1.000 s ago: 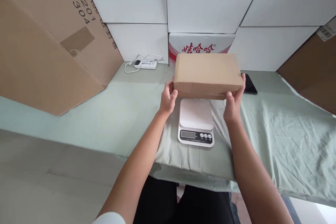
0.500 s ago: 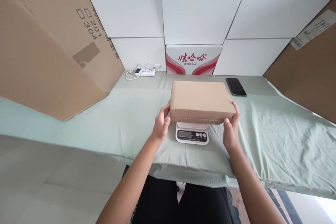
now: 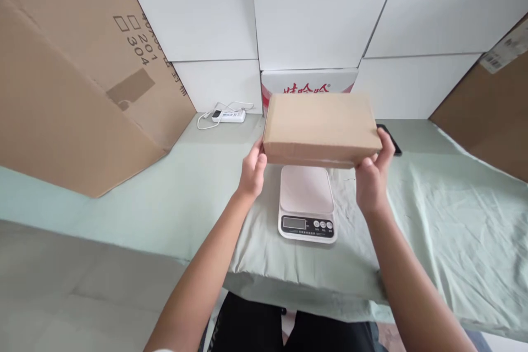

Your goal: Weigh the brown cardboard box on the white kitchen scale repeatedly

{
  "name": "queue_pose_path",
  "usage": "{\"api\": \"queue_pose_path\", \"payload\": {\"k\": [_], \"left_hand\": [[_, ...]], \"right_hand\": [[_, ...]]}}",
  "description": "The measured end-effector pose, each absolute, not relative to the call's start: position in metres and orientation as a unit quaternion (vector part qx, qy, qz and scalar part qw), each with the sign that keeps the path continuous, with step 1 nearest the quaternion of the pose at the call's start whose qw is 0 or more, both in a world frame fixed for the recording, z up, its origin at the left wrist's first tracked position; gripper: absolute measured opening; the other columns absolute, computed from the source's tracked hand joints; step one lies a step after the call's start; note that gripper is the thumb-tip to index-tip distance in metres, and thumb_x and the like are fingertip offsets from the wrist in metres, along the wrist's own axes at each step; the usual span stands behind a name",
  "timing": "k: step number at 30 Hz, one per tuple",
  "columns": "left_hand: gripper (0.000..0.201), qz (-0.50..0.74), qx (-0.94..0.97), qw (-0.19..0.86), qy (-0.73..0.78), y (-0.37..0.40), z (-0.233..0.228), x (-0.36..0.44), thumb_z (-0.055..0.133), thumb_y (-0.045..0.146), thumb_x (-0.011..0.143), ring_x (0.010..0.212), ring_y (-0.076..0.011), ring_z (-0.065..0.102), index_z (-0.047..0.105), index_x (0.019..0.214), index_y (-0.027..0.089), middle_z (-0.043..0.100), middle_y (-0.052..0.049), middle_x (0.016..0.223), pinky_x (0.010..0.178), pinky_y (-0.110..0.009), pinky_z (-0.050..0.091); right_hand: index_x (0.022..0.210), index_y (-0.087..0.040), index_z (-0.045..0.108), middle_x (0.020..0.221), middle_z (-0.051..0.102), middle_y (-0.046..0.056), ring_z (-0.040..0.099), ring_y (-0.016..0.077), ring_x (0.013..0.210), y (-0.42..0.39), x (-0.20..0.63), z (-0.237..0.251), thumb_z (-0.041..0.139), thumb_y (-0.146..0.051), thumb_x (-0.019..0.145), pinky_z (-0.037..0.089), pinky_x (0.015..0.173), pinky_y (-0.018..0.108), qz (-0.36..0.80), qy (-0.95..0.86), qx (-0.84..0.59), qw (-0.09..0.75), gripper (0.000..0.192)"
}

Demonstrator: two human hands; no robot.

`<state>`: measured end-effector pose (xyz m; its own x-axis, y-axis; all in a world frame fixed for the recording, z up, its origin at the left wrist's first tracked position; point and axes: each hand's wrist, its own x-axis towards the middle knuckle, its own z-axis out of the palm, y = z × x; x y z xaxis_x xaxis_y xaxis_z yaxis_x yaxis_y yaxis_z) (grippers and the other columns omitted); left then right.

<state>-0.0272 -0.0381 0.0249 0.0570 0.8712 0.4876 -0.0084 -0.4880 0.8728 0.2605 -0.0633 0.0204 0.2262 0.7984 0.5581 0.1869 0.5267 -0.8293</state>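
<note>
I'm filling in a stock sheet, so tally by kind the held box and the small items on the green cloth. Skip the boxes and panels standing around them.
Cardboard box, held: 1
White scale: 1
Dark phone, partly hidden: 1
White device with its cable: 1
Total: 4

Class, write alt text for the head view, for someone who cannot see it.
A person's left hand and right hand grip a brown cardboard box by its ends. Below it in view, a white scale sits on green cloth; a phone lies partly hidden.
</note>
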Motion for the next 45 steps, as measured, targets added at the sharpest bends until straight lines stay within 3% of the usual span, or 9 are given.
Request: {"api": "queue_pose_path", "payload": {"k": [2,4,11,15,21,26,30,37,45], "left_hand": [[0.087,0.589,0.624,0.373,0.352,-0.017,0.02,-0.021,0.049,0.085,0.101,0.162,-0.0383,0.055,0.059,0.161,0.023,0.066,-0.016,0.166,0.133,-0.053,0.047],[0.091,0.575,0.628,0.38,0.361,-0.006,0.01,-0.017,0.049,0.087,0.099,0.16,-0.0386,0.057,0.057,0.162,0.022,0.064,-0.018,0.167,0.132,-0.053,0.047],[0.096,0.555,0.621,0.401,0.381,-0.005,-0.008,-0.013,0.051,0.092,0.095,0.163,-0.0398,0.054,0.055,0.164,0.025,0.06,-0.016,0.172,0.137,-0.056,0.042],[0.094,0.547,0.618,0.416,0.382,0.0,-0.01,-0.011,0.05,0.091,0.096,0.164,-0.039,0.053,0.056,0.163,0.026,0.061,-0.015,0.171,0.14,-0.056,0.037],[0.09,0.522,0.61,0.431,0.413,0.006,-0.015,-0.01,0.048,0.091,0.097,0.164,-0.0371,0.052,0.058,0.16,0.029,0.06,-0.012,0.173,0.139,-0.057,0.038],[0.081,0.501,0.61,0.41,0.458,0.01,-0.014,-0.009,0.048,0.081,0.103,0.161,-0.0377,0.057,0.059,0.16,0.024,0.064,-0.014,0.169,0.138,-0.06,0.039],[0.077,0.503,0.61,0.42,0.446,0.012,-0.015,-0.009,0.05,0.08,0.102,0.162,-0.0373,0.055,0.062,0.158,0.028,0.065,-0.01,0.169,0.14,-0.06,0.036],[0.083,0.464,0.607,0.458,0.454,0.015,-0.019,-0.009,0.046,0.086,0.1,0.174,-0.0362,0.038,0.063,0.158,0.029,0.049,-0.008,0.181,0.145,-0.06,0.025],[0.08,0.469,0.605,0.462,0.449,0.019,-0.02,-0.009,0.053,0.083,0.099,0.174,-0.037,0.039,0.066,0.155,0.028,0.051,-0.009,0.18,0.144,-0.06,0.025]], "right_hand": [[0.168,-0.047,0.035,0.179,0.046,0.001,0.041,0.0332,0.171,-0.039,0.263,0.016,0.064,-0.059,0.094,0.027,0.145,0.065,0.249,-0.566,-0.421,0.664,0.08],[0.17,-0.045,0.033,0.182,0.042,0.001,0.038,0.0326,0.173,-0.027,0.265,0.005,0.066,-0.057,0.093,0.025,0.146,0.065,0.279,-0.55,-0.431,0.659,0.084],[0.174,-0.042,0.03,0.184,0.04,0.004,0.034,0.0359,0.174,-0.027,0.267,-0.013,0.067,-0.071,0.09,0.028,0.146,0.062,0.286,-0.54,-0.45,0.651,0.096],[0.172,-0.04,0.029,0.179,0.046,0.005,0.041,0.0382,0.17,-0.015,0.268,-0.018,0.064,-0.079,0.086,0.034,0.141,0.065,0.297,-0.526,-0.451,0.657,0.101],[0.147,-0.04,0.054,0.161,0.062,0.003,0.051,0.0374,0.16,-0.002,0.271,-0.038,0.067,-0.076,0.083,0.041,0.136,0.066,0.315,-0.501,-0.468,0.656,0.074],[0.131,-0.033,0.06,0.148,0.07,0.006,0.058,0.0379,0.153,0.005,0.275,-0.047,0.069,-0.07,0.085,0.043,0.134,0.068,0.324,-0.491,-0.464,0.662,0.06],[0.139,-0.033,0.061,0.153,0.07,0.006,0.059,0.0355,0.153,0.009,0.275,-0.043,0.063,-0.071,0.089,0.04,0.138,0.066,0.326,-0.512,-0.457,0.65,0.062],[0.15,-0.033,0.06,0.163,0.066,0.006,0.051,0.0333,0.164,0.009,0.271,-0.032,0.06,-0.081,0.087,0.029,0.146,0.062,0.338,-0.501,-0.469,0.645,0.079],[0.15,-0.032,0.061,0.164,0.066,0.008,0.045,0.0347,0.17,0.02,0.278,-0.037,0.055,-0.087,0.087,0.031,0.146,0.065,0.339,-0.493,-0.503,0.623,0.084]]}}
